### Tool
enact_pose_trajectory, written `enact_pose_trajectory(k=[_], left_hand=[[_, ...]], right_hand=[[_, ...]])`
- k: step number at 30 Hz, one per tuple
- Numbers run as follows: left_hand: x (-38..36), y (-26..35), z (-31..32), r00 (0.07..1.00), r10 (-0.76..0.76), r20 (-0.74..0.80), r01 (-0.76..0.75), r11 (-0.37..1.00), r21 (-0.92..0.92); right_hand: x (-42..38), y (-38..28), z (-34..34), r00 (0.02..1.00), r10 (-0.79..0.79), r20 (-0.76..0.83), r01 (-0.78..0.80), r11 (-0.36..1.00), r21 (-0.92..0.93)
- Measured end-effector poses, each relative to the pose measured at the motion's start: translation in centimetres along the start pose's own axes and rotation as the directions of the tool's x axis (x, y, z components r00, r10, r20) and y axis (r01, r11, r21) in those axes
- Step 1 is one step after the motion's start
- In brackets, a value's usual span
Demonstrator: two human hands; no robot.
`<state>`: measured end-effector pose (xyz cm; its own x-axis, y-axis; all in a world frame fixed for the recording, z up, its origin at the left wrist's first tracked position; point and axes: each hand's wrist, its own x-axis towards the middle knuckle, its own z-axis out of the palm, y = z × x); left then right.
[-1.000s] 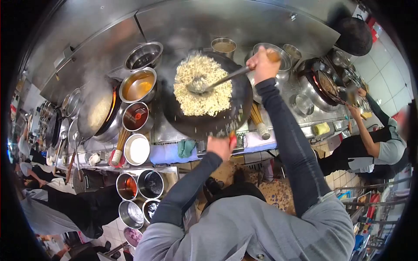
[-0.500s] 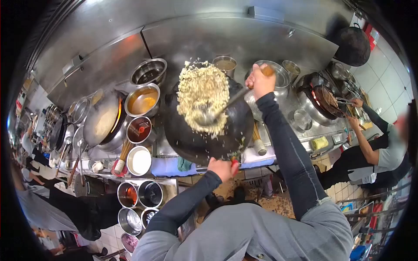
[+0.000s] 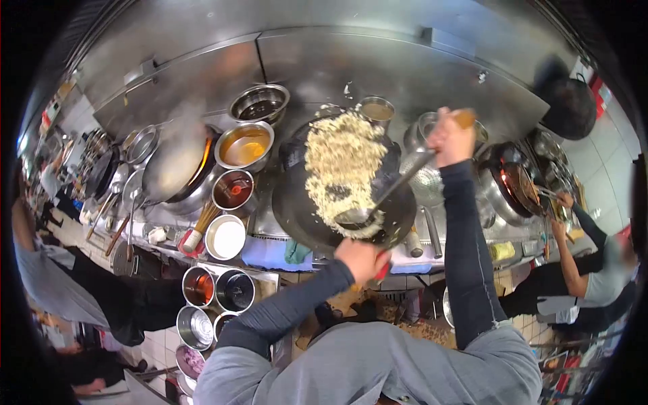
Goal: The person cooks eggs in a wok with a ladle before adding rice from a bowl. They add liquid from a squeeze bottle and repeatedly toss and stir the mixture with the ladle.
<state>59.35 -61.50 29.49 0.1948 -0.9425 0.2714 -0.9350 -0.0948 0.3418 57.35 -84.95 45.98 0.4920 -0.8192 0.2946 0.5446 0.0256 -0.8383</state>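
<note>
My left hand (image 3: 360, 260) is closed at the near edge of a large dark wok (image 3: 297, 214), on its handle, where a bit of red shows beside the fingers. Pale fried rice (image 3: 344, 155) fills much of the wok and reaches up its far side, with some grains in the air. My right hand (image 3: 453, 138) is wrapped around the ladle's handle, its wooden end sticking out above the fist. From there the ladle (image 3: 405, 179) slants down to the left, its bowl sitting in the rice near the wok's front.
Left of the wok stand bowls of dark liquid (image 3: 260, 110), orange liquid (image 3: 244, 146), red sauce (image 3: 233, 190) and something white (image 3: 225, 237). A steaming wok (image 3: 177, 165) is beyond them. Metal pots (image 3: 197, 327) stand lower left. A co-worker (image 3: 590, 263) handles another wok (image 3: 523, 190) at right.
The rice has dropped lower and spread toward the wok's front. The ladle bowl has come nearer to me, while my right hand is slightly higher in its grip. The whole view has shifted sideways.
</note>
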Motion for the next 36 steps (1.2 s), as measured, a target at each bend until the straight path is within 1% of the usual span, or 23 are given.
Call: enact_pose_trajectory(k=[1,2,3,4,5,6,8,9,10,12,14,16,18,20,22,23,24,26,28,30,33,35,36], left_hand=[[2.2,-0.9,-2.3,0.996,-0.061,0.07,0.061,0.998,-0.002],[4.5,-1.7,-4.1,0.99,-0.106,0.092,0.101,0.993,0.06],[6.0,-3.8,-2.9,0.996,-0.085,-0.009,0.085,0.996,0.025],[6.5,-5.9,-1.0,0.992,-0.024,-0.126,0.041,0.991,0.128],[5.8,-7.1,2.6,0.977,-0.1,-0.19,0.121,0.987,0.104],[4.2,-7.3,6.3,0.952,-0.179,-0.247,0.201,0.977,0.07],[0.8,-6.3,10.3,0.96,-0.262,-0.099,0.273,0.955,0.114],[-1.6,-4.7,10.5,0.975,-0.223,-0.001,0.222,0.97,0.095],[-2.8,-3.1,9.3,0.98,-0.178,0.087,0.172,0.983,0.071],[-1.3,0.0,2.2,0.978,-0.147,0.15,0.146,0.989,0.021],[2.6,-0.8,-2.7,0.963,-0.142,0.229,0.14,0.99,0.026],[6.1,-4.4,-1.4,0.997,-0.08,-0.005,0.08,0.997,-0.005],[6.2,-7.1,2.8,0.988,-0.123,-0.094,0.134,0.984,0.117],[2.5,-7.4,9.0,0.973,-0.205,-0.107,0.218,0.968,0.123],[-1.9,-5.4,10.8,0.985,-0.172,-0.023,0.173,0.976,0.13],[-3.1,-3.6,9.5,0.981,-0.153,0.123,0.143,0.986,0.085],[-3.2,-1.8,6.5,0.958,-0.124,0.26,0.117,0.992,0.043],[0.4,-1.0,-0.4,0.971,-0.128,0.2,0.12,0.991,0.051],[5.0,-3.4,-2.6,0.981,-0.139,0.136,0.137,0.99,0.022],[7.0,-6.9,0.0,0.997,-0.062,-0.053,0.067,0.992,0.104],[2.8,-8.4,9.0,0.971,-0.17,-0.168,0.195,0.97,0.145],[-1.2,-6.0,9.7,0.99,-0.138,0.006,0.136,0.982,0.135],[-2.2,-3.3,7.2,0.94,-0.191,0.283,0.17,0.98,0.099]], right_hand=[[-0.2,-2.1,0.8,0.997,-0.069,-0.043,0.068,0.997,-0.032],[0.1,-2.7,0.5,0.992,-0.122,0.018,0.121,0.99,0.069],[0.2,-1.4,0.9,0.985,-0.169,-0.035,0.169,0.986,0.01],[0.5,0.7,1.3,0.97,-0.227,-0.081,0.224,0.973,-0.052],[0.5,4.3,1.5,0.951,-0.293,-0.102,0.281,0.953,-0.116],[-0.1,7.2,1.2,0.963,-0.247,-0.104,0.249,0.968,0.008],[-1.2,8.7,-0.2,0.936,-0.323,-0.143,0.33,0.943,0.031],[-1.1,7.8,-0.8,0.926,-0.355,-0.128,0.366,0.927,0.08],[-0.8,6.4,-0.9,0.928,-0.351,-0.124,0.362,0.929,0.08],[-0.8,2.6,-0.4,1.0,-0.031,0.006,0.031,0.999,0.013],[-1.1,-1.5,1.3,0.994,-0.113,0.002,0.113,0.993,-0.017],[-0.4,-1.0,1.7,0.979,-0.206,-0.003,0.206,0.978,0.025],[0.2,4.8,2.3,0.951,-0.248,-0.184,0.225,0.965,-0.136],[-0.1,9.9,0.0,0.948,-0.276,-0.157,0.292,0.953,0.085],[-0.9,8.2,-1.0,0.936,-0.298,-0.188,0.325,0.936,0.133],[-1.0,6.8,-1.2,0.963,-0.22,-0.156,0.244,0.958,0.151],[-1.2,5.0,-0.9,0.959,-0.237,-0.158,0.261,0.952,0.156],[-2.0,1.1,0.2,0.995,-0.081,-0.059,0.079,0.996,-0.034],[-2.0,-0.5,1.0,0.993,-0.118,-0.033,0.119,0.993,0.026],[-1.8,1.7,2.2,0.957,-0.262,-0.125,0.247,0.962,-0.12],[-2.3,9.7,0.2,0.919,-0.357,-0.166,0.353,0.934,-0.054],[-2.7,9.3,-0.7,0.896,-0.408,-0.175,0.415,0.91,0.003],[-2.8,7.2,-1.5,0.955,-0.276,-0.11,0.283,0.958,0.047]])
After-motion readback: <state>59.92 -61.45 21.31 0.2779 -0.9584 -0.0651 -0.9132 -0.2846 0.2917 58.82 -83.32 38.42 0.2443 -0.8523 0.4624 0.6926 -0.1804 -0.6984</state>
